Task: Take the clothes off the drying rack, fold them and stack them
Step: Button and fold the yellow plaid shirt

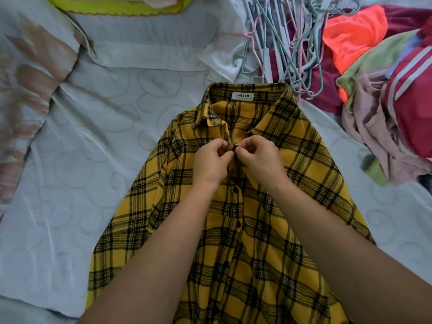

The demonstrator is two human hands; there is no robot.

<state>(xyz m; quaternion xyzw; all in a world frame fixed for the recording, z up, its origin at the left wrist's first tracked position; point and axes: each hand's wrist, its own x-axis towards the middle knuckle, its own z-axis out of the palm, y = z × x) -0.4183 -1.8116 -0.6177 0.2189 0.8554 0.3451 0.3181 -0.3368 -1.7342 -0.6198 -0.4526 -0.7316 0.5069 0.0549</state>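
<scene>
Plaid shirt (292,164) flat on quilted bed cover (93,160).
Left hand (211,160) and right hand (259,157) pinch the placket at what appears to be a button; hangers (280,43) and a clothes pile (385,101) lie beyond-right of the grip.

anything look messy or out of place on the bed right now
The hangers lie in a tangled heap at top right, partly over a crumpled pile of unfolded clothes. The plaid shirt itself lies flat, left hand and right hand pinching its placket near the collar.
</scene>
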